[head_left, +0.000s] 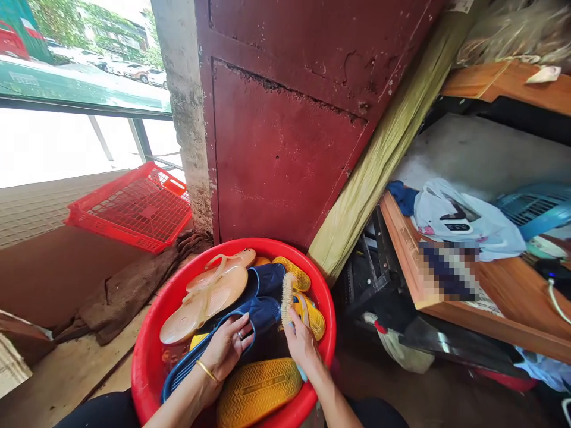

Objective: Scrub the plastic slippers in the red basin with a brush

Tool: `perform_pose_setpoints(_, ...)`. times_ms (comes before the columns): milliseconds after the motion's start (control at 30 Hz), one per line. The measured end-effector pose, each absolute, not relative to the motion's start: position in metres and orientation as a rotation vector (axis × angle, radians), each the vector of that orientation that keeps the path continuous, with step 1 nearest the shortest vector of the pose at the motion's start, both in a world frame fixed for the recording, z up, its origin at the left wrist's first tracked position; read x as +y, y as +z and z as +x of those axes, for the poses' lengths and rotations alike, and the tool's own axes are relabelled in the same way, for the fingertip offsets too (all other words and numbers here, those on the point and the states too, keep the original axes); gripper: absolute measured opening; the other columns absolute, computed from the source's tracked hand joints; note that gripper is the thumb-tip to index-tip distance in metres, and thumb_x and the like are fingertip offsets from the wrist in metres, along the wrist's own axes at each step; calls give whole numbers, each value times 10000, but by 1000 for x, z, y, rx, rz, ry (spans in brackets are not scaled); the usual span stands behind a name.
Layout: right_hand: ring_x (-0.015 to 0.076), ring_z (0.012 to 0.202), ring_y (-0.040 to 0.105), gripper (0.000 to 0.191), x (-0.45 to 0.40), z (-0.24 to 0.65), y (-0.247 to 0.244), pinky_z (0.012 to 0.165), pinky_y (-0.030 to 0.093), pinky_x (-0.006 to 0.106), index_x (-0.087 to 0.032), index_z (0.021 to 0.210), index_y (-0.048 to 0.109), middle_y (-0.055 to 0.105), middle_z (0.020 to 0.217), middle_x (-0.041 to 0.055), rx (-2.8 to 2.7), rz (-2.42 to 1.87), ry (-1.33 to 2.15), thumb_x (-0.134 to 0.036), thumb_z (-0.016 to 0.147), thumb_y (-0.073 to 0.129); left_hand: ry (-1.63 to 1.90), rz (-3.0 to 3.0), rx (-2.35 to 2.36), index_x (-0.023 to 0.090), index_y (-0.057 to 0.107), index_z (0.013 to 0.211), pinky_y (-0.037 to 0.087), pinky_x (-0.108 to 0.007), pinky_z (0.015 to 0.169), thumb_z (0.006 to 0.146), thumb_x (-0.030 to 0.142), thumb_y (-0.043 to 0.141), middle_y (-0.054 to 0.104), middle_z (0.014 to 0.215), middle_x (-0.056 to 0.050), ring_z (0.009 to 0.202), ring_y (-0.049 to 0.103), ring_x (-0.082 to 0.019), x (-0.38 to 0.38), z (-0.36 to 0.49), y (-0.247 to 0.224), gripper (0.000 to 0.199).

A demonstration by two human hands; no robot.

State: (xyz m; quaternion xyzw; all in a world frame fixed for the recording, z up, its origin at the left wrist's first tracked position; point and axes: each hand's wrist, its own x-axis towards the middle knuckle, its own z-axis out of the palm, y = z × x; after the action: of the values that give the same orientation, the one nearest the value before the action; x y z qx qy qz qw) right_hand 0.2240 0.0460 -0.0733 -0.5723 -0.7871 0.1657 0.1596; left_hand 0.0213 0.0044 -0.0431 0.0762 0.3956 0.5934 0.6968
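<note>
A maroon metal door [285, 148] is standing behind the work area, w/ a yellow-green wrapped bundle [383, 160] leaning diagonally along its R side. A red crate [134, 205] is resting on the L, & cars [138, 71] are showing outside. On the R, a wooden shelf [404, 261] is holding a white plastic bag [468, 220] & a blue fan [539, 208]; part of the shelf is showing pixelated. Below, a red tub [143, 368] is sitting in front of the person, holding assorted footwear. The L hand [234, 342], w/ a ring & a gold bangle [206, 371], is gripping a blue slipper [263, 312] by its upper, fingers curling narrowly at the opening. The R hand [301, 345] is closing around a scrub brush [288, 297], its pale bristles facing L, just beside the slipper's upper; exact contact isn't showing clearly. A second blue slipper [270, 278] is lying just behind the first. Beige flip-flops [223, 291] are lying on the tub's L side, yellow slippers [314, 318] on its R. Nearest the person, a yellow sole [263, 389] is facing up, zigzag tread showing.
</note>
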Motion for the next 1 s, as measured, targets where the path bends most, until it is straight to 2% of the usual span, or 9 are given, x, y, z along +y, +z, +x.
perform_pose_setpoints(167,228,916,735,589,7,208,-86,847,563,317,-278,1574,386,761,1070,83,-2495,-1376,401,-226,988,403,1258,148,957,213,589,899,555,-294,712,826,279,703,759,931,-50,811,736,-185,19,23,-59,150)
perform_pose_setpoints(267,224,898,739,587,3,206,-88,805,558,289,-286,1560,412,771,1025,73,-2529,-1383,389,-222,977,428,1252,140,975,208,623,937,547,-288,664,863,345,671,749,832,-38,698,716,-179,21,21,-65,163)
perform_pose_setpoints(333,240,907,743,556,16,209,-83,788,560,302,-262,1531,462,777,1000,85,-2526,-1512,392,-216,979,416,1244,142,980,212,629,931,523,-263,601,884,367,658,724,752,-10,581,666,-148,19,20,-67,165)
perform_pose_setpoints(400,259,930,744,532,29,212,-76,796,562,326,-233,1513,488,778,1000,101,-2516,-1613,405,-219,989,396,1222,161,975,212,641,942,514,-258,583,901,392,642,719,738,-3,552,649,-139,17,18,-68,185)
perform_pose_setpoints(533,251,907,741,551,20,210,-65,815,558,325,-232,1533,458,769,990,100,-2537,-1537,394,-207,988,383,1217,186,947,207,681,1076,554,-319,678,899,449,622,764,873,-54,749,729,-210,17,16,-68,305)
perform_pose_setpoints(667,243,781,731,612,-12,196,-66,711,558,317,-304,1579,370,752,981,85,-2702,-1312,329,-219,976,418,1295,183,908,209,692,1173,555,-387,709,901,444,606,778,966,-94,855,728,-273,21,20,-71,370)
perform_pose_setpoints(733,242,771,732,624,-12,192,-67,704,557,318,-311,1585,356,753,984,84,-2696,-1360,313,-208,972,423,1297,173,912,207,692,1165,535,-364,654,914,446,593,779,944,-90,799,717,-259,21,21,-73,361)
perform_pose_setpoints(867,243,928,740,567,19,198,-68,827,549,322,-274,1557,416,765,1021,95,-2521,-1622,330,-195,996,410,1242,166,954,217,680,1094,461,-260,540,914,513,592,748,794,-18,576,639,-151,15,21,-71,357)
perform_pose_setpoints(1000,257,985,735,539,30,201,-75,874,547,341,-241,1538,450,760,1059,121,-2478,-1643,334,-197,1002,421,1218,215,1002,213,688,1088,446,-239,512,862,651,594,718,701,10,505,608,-131,10,18,-64,502)
